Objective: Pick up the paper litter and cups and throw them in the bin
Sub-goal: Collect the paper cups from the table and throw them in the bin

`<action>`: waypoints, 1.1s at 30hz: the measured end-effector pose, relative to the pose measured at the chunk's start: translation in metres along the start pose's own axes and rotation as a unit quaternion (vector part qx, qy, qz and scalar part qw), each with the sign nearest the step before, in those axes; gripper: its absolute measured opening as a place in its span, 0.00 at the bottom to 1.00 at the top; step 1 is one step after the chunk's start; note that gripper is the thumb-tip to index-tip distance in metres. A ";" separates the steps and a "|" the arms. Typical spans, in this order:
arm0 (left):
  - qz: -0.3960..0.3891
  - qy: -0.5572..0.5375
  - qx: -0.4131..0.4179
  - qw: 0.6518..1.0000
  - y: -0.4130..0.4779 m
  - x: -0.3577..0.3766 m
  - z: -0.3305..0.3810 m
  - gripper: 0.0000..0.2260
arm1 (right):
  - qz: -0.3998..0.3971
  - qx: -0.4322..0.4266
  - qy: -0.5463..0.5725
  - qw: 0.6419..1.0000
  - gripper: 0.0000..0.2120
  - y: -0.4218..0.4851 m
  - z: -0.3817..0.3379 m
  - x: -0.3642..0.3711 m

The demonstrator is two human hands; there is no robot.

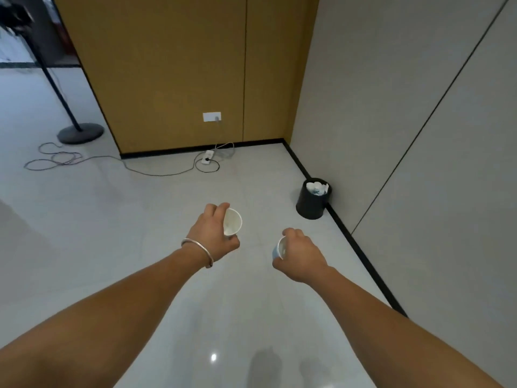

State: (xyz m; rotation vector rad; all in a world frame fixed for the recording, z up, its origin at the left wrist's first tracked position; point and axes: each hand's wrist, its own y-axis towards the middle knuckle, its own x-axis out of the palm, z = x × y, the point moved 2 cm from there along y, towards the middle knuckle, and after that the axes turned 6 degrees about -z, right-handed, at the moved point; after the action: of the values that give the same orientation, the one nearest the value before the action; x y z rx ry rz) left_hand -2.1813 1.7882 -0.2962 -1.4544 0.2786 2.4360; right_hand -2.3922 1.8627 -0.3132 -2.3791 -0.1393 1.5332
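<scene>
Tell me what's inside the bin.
Crumpled white paper, some with blue marks, sits near the rim of the bin. Anything beneath that top layer is covered.

Two hands are in view: the left hand [214, 231] and the right hand [300, 254]. There are two paper cups, one held in each hand: a white cup [232, 226] and a blue-sided cup [279, 249]. One black bin [312, 204] stands at the floor's right edge. It holds several scraps of paper litter [316, 188], too jumbled to count. There is also one bangle [200, 249], one wall socket [211, 117], one power strip [207, 157] and one pole stand [80, 133].
</scene>
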 end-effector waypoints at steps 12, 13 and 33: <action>-0.087 0.015 0.103 0.991 0.231 0.102 0.125 0.36 | 0.018 0.085 0.021 0.996 0.38 0.153 0.166 -0.100; -0.092 0.014 0.099 0.991 0.247 0.106 0.134 0.36 | 0.015 0.083 0.020 0.996 0.38 0.165 0.177 -0.112; -0.150 -0.028 0.102 0.983 0.616 0.200 0.204 0.35 | 0.024 0.093 0.017 0.995 0.38 0.482 0.324 -0.264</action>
State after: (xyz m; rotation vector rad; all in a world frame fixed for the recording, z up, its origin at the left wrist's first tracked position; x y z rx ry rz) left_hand -2.6503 1.3019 -0.3658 -1.2382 0.2657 2.1357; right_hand -2.8366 1.4062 -0.3539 -2.2752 0.0676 1.4565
